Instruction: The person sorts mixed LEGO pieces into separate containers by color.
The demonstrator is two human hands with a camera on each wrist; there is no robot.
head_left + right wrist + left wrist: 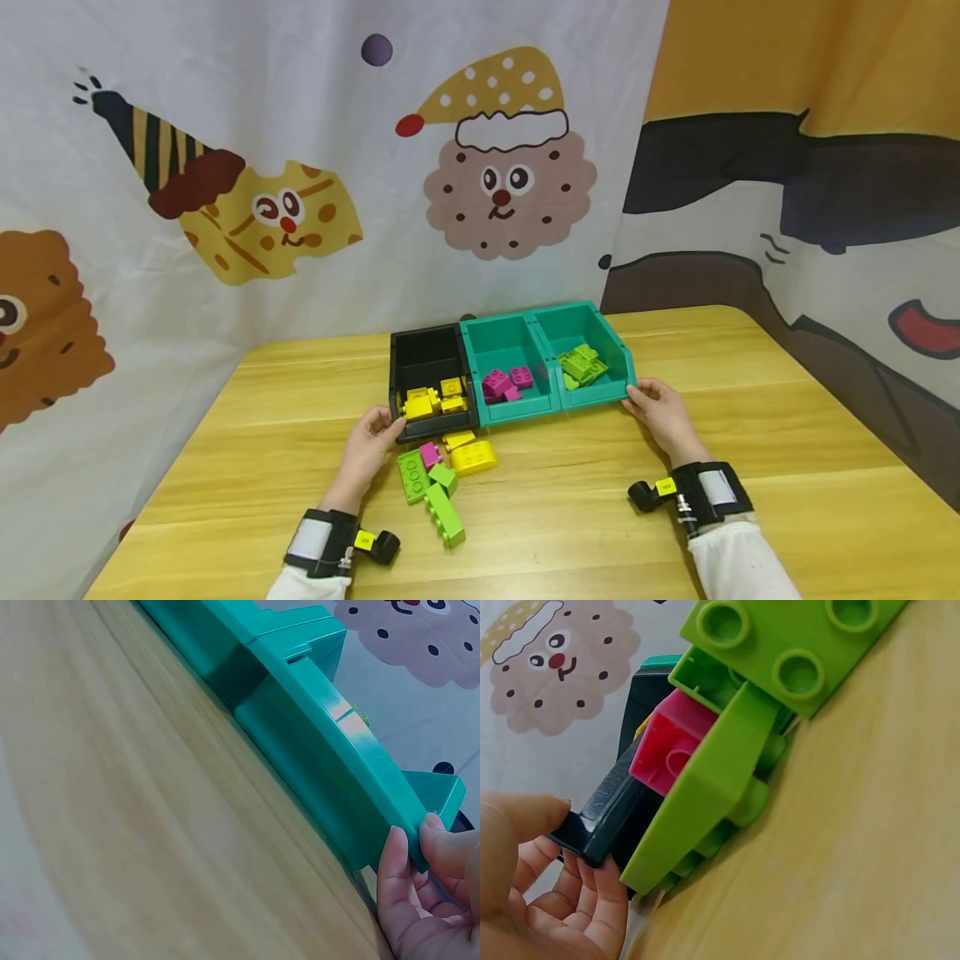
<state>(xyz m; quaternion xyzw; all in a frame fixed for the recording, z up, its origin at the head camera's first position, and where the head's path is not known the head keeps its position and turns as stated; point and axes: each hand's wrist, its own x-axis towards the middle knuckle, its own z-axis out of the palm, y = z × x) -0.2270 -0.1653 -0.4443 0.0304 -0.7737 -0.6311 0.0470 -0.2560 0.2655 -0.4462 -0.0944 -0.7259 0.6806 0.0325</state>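
Three joined bins stand in a row at the back of the table: a black bin (435, 429) on the left and two teal bins (521, 410) beside it. My left hand (369, 446) pinches the front left corner of the black bin, thumb on top and fingers below, as the left wrist view shows. At the opposite end, my right hand (663, 417) grips the front right corner of the right teal bin (322, 765). Yellow bricks (422, 403) lie in the black bin, magenta bricks (498, 383) in the middle one, green bricks (582, 364) in the right one.
Loose bricks lie before the black bin: a long green brick (446, 517), a flat green brick (412, 477), a small green brick (444, 477), a pink brick (431, 455) and a yellow brick (474, 457). A printed cloth (315, 75) hangs behind the wooden table (555, 517).
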